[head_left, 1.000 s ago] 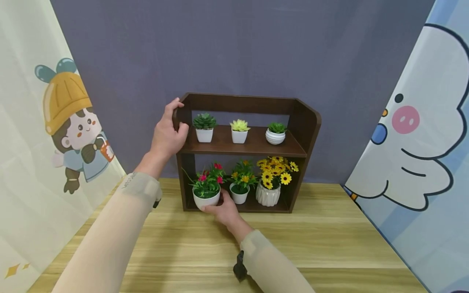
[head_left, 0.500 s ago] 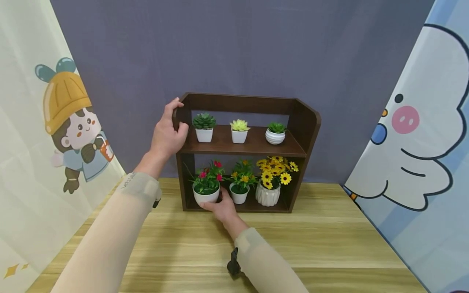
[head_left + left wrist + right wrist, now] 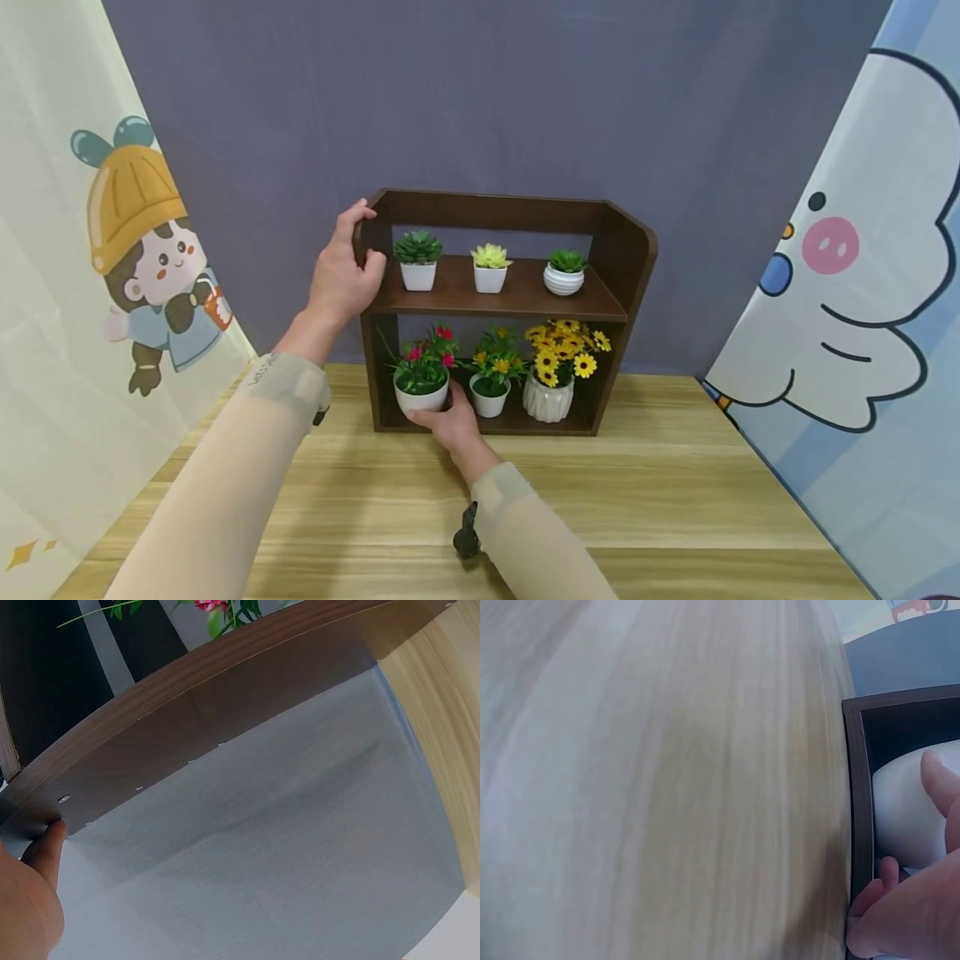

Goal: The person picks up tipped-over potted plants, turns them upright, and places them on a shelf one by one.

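My left hand [image 3: 341, 279] grips the upper left side panel of a dark brown two-tier shelf [image 3: 502, 307], thumb inside and fingers around the outer face. In the left wrist view a finger presses that panel's outer side [image 3: 150, 761]. At the lower left, my right hand [image 3: 456, 425] holds a round white pot with red flowers [image 3: 422, 400]. Its thumb lies across the front of the pot, and the other fingers are partly hidden at its right side. In the right wrist view the white pot [image 3: 907, 806] sits inside the lower compartment, with curled fingers low beside it.
Beside the held pot stand a small pot with orange-yellow flowers [image 3: 491, 396] and a ribbed vase of yellow daisies [image 3: 550, 396]. Above are a dark green succulent [image 3: 418, 271], a pale yellow-green one [image 3: 491, 275] and one in a ringed pot [image 3: 564, 279]. Wooden table [image 3: 675, 483] in front.
The right hand and the red-flowered pot have shifted slightly back into the lower compartment, and the right forearm has swung left. The left hand stays on the side panel.
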A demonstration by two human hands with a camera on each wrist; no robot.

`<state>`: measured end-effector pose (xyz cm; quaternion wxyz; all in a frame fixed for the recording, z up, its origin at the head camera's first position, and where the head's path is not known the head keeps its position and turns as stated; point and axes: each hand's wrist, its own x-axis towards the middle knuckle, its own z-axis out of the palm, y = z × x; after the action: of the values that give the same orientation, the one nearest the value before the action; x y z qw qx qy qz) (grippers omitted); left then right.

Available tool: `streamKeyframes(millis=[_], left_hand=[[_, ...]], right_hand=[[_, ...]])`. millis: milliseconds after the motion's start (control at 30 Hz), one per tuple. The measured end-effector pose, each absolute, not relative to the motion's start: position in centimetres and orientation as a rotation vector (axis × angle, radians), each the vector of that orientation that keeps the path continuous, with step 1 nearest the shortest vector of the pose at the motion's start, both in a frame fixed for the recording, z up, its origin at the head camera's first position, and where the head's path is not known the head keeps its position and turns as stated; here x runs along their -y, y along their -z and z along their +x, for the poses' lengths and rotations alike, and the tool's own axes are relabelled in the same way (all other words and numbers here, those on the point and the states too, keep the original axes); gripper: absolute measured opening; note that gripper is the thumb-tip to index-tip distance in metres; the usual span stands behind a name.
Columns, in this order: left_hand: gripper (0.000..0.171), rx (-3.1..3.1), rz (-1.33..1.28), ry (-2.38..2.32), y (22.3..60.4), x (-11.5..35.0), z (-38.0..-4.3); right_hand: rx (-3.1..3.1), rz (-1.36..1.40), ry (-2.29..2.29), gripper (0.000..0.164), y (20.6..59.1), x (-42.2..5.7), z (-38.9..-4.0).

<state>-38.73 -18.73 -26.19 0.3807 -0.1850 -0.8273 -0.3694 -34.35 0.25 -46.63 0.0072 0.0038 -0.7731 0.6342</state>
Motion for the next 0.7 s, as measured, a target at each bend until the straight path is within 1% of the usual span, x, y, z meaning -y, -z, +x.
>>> streamKeyframes(millis=[700], left_hand=[[0.057,2.107,-0.468,0.942,26.18,18.67,-38.63]], right_hand=[[2.398,-0.007,-2.018,0.099,46.65,-0.13,-34.38]])
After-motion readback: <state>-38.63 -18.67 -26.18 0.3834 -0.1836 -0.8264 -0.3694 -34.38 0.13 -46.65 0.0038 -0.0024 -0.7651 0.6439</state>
